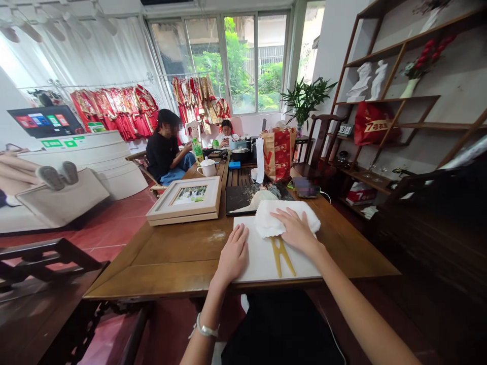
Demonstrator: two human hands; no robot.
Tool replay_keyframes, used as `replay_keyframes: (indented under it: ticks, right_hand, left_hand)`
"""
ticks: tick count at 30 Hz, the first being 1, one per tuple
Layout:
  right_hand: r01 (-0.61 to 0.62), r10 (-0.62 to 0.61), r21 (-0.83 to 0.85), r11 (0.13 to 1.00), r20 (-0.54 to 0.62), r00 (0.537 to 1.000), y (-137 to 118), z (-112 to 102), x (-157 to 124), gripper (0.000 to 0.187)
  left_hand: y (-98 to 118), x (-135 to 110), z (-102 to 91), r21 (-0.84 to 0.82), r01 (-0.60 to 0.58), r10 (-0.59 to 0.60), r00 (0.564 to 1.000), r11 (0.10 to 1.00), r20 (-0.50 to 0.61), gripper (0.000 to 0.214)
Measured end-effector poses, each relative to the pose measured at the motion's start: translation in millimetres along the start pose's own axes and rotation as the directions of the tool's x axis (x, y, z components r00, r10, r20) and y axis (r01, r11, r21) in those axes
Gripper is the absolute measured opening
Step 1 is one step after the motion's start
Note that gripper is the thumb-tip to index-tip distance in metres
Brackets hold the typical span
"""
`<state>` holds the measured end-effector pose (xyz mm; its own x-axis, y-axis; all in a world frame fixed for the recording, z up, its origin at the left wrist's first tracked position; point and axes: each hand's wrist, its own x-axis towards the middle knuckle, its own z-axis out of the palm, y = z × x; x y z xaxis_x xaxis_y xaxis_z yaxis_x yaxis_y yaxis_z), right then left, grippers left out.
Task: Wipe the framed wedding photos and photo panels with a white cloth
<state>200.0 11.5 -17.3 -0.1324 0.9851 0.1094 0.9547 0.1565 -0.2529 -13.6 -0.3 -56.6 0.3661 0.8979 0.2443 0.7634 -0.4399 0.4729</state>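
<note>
A white board (258, 263) lies on the wooden table in front of me, with a yellow shape like splayed legs (281, 257) on its face. The upper part of that shape is hidden under a bunched white cloth (263, 219). My right hand (296, 230) rests on top of the cloth, palm down, fingers spread. Flat on the board's left edge is my left hand (235, 253), its fingers stretched out and holding nothing. Just beyond the board, a dark picture panel (243, 196) with a pale figure is partly covered by the cloth.
Framed pictures (182, 200) are stacked left on the table (152, 253). Behind stand a white lidded cup (207, 167), a paper bag (279, 154) and a phone (305, 187) with a cable. Two people sit at the far end. A chair (49, 268) is at lower left.
</note>
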Motion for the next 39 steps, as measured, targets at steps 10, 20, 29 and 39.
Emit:
replay_keyframes:
  ticks: [10,20,29,39]
  right_hand:
    - [0.242,-0.241,-0.017,0.970,0.042,0.970,-14.2,-1.1,-103.3,0.101]
    - [0.158,-0.159,0.029,0.987,0.032,0.987,27.2,-6.2,-44.4,0.086]
    - [0.109,-0.107,-0.044,0.993,0.036,0.994,34.5,-3.5,-22.5,0.082]
    - [0.195,-0.197,0.035,0.980,0.085,0.977,34.7,-16.5,-134.1,0.090]
  left_hand:
    - [2.7,0.2,-0.9,-0.005,0.022,-0.022,1.000,1.000,0.009,0.046]
    - [3.4,-0.9,-2.3,-0.030,-0.001,0.001,1.000,1.000,-0.015,0.045]
    - [1.4,-0.5,-0.5,-0.038,0.001,-0.002,0.999,0.999,-0.032,0.045]
    - [2.9,-0.9,0.0,-0.030,0.004,-0.005,0.999,1.000,-0.040,0.045]
